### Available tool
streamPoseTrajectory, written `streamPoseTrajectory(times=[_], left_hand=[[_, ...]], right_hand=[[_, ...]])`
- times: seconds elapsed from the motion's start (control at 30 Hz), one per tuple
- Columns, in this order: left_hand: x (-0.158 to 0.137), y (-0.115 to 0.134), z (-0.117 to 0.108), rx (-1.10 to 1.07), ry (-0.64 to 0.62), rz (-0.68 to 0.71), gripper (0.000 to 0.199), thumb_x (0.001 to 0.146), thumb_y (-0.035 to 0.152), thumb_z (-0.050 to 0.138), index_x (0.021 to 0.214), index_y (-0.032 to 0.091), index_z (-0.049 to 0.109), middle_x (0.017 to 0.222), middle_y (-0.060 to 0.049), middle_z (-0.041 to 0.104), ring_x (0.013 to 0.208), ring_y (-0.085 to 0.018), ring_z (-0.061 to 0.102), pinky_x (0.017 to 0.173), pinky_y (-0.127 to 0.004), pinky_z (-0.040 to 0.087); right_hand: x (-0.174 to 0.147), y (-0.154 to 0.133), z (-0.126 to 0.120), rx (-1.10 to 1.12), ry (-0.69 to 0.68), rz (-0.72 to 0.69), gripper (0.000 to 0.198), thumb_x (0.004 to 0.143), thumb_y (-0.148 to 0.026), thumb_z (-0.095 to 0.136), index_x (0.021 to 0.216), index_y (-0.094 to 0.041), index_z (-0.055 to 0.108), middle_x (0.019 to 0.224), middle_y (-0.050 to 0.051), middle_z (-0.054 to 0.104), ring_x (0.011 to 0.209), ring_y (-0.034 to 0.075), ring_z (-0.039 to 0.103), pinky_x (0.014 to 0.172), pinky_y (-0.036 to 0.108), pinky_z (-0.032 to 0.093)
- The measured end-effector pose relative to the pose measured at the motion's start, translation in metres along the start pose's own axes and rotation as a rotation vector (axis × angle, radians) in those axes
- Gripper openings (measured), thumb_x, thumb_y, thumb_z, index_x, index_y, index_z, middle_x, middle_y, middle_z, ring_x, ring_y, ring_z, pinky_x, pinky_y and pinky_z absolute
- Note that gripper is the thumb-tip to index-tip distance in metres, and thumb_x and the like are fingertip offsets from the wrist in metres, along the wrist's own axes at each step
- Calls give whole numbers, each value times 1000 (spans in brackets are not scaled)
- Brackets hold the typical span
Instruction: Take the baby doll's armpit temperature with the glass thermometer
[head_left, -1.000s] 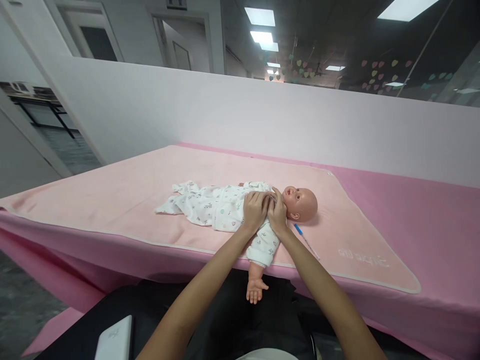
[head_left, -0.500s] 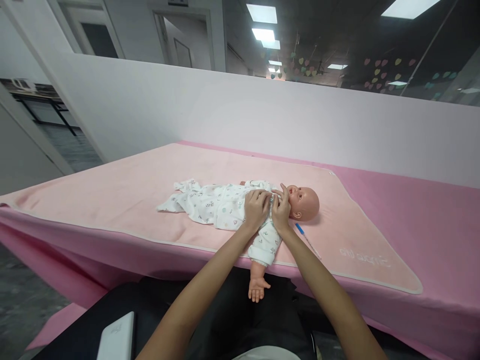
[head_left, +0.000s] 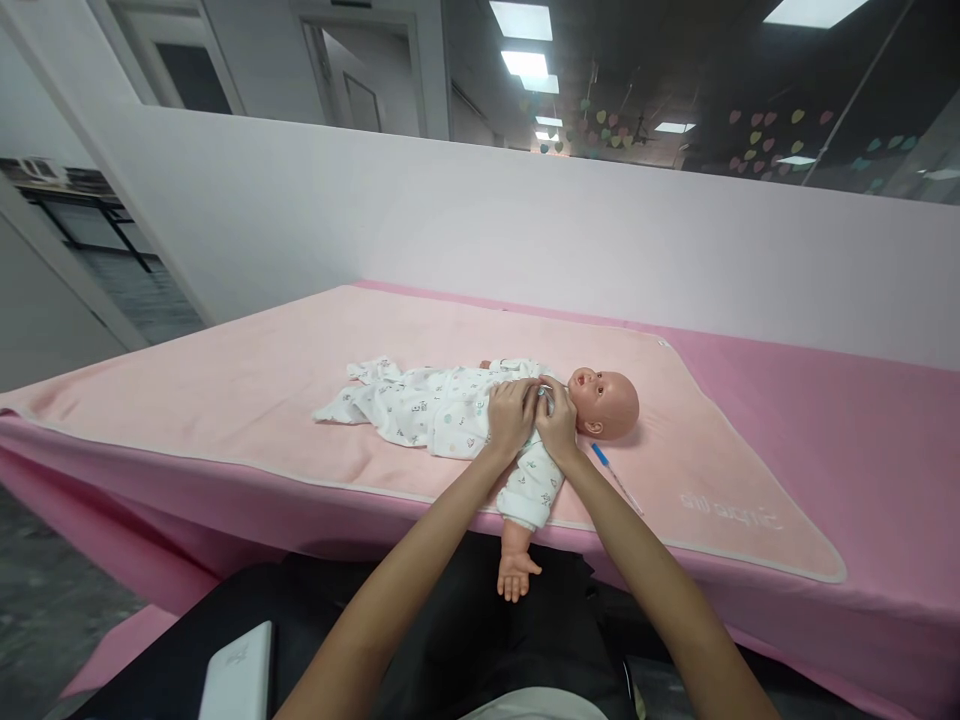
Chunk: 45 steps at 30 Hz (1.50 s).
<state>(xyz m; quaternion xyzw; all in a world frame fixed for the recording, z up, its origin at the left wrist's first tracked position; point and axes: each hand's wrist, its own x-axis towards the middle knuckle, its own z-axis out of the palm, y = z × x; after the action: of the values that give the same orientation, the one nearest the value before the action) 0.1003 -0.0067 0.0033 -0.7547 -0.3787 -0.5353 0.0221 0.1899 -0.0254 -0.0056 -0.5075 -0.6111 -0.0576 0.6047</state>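
A baby doll point(head_left: 607, 405) lies on its back, head to the right, dressed in a white printed outfit point(head_left: 420, 405). Both my hands meet at the upper chest of the clothing, just below the doll's chin. My left hand point(head_left: 511, 412) has its fingers bent and pressed on the fabric. Close against it, my right hand point(head_left: 555, 415) pinches the cloth near the neckline. Fingertips partly hide the small spot between them. One doll arm point(head_left: 516, 560) hangs over the table edge towards me. Beside the doll's shoulder rests a thin thermometer-like stick point(head_left: 616, 478) with a blue end.
A light pink mat point(head_left: 247, 370) with pale lettering covers much of the pink-draped table point(head_left: 885, 440). Behind it stands a low white wall point(head_left: 480, 220) with glass above. At the lower left, a white flat device point(head_left: 238, 675) lies on a black surface.
My right hand's raised finger has come down, and its fingers have drawn in towards my left hand at the neckline. The doll and the left hand stay nearly in place.
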Motion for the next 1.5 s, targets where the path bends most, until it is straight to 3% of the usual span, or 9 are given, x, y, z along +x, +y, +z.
streamPoseTrajectory(times=[0.23, 0.4, 0.53, 0.7, 0.77, 0.93, 1.2, 1.37, 1.5], left_hand=[[1, 1, -1, -4, -6, 11, 18, 88, 21, 41, 88, 21, 59, 83, -2, 66, 77, -17, 55, 74, -33, 36], [-1, 3, -2, 38, 2, 66, 18, 88, 19, 39, 85, 20, 58, 81, -3, 65, 77, -18, 54, 74, -34, 36], [-1, 1, -6, 48, 34, 125, 17, 88, 21, 40, 85, 20, 57, 81, -3, 65, 79, -18, 54, 76, -34, 36], [0, -15, -17, 26, 184, -65, 20, 90, 26, 37, 93, 19, 56, 85, -4, 64, 80, -17, 55, 77, -33, 37], [-2, -21, -22, 45, 155, -88, 21, 90, 26, 36, 92, 20, 56, 85, -4, 64, 80, -18, 54, 75, -33, 37], [-10, -23, -30, 106, -9, 33, 15, 85, 23, 43, 84, 21, 58, 84, -3, 63, 81, -19, 53, 74, -34, 36], [-12, -17, -27, 45, 7, -36, 12, 86, 20, 40, 81, 20, 51, 81, -3, 61, 78, -18, 52, 73, -32, 37], [-12, -20, -25, 66, -5, -100, 21, 90, 28, 34, 87, 20, 53, 80, -4, 61, 78, -18, 53, 73, -31, 37], [-13, -19, -27, 43, -18, -76, 21, 89, 29, 35, 89, 20, 54, 83, -4, 62, 79, -18, 54, 74, -31, 37]], right_hand=[[-1, 4, 1, 70, -5, 78, 28, 84, -21, 38, 108, -18, 51, 101, 9, 62, 91, 17, 60, 80, 32, 49], [0, 1, 2, 47, 46, 88, 35, 80, -14, 36, 112, -16, 48, 109, 11, 57, 93, 17, 58, 82, 33, 48], [1, -2, -1, 33, 71, 38, 26, 81, -14, 34, 97, -18, 53, 97, 8, 57, 94, 17, 53, 86, 34, 45], [2, -4, -4, 52, 96, 24, 19, 86, -20, 32, 85, -19, 52, 90, 7, 54, 91, 17, 51, 86, 34, 43], [1, -4, -4, 61, 106, 7, 19, 87, -20, 32, 87, -19, 51, 94, 7, 53, 94, 17, 50, 89, 34, 41], [-2, -4, -4, 70, 95, -29, 19, 87, -17, 30, 88, -20, 49, 97, 7, 51, 96, 16, 49, 91, 36, 40], [-2, -4, -5, 53, 38, -56, 25, 83, -11, 30, 89, -19, 53, 97, 7, 53, 96, 17, 51, 89, 34, 42], [-2, -7, -7, -15, -1, -185, 22, 77, -9, 38, 86, -19, 56, 92, 7, 58, 91, 19, 54, 82, 34, 45], [-2, -8, -7, -68, 3, -240, 14, 78, -13, 44, 82, -20, 56, 84, 5, 61, 84, 19, 55, 78, 34, 44]])
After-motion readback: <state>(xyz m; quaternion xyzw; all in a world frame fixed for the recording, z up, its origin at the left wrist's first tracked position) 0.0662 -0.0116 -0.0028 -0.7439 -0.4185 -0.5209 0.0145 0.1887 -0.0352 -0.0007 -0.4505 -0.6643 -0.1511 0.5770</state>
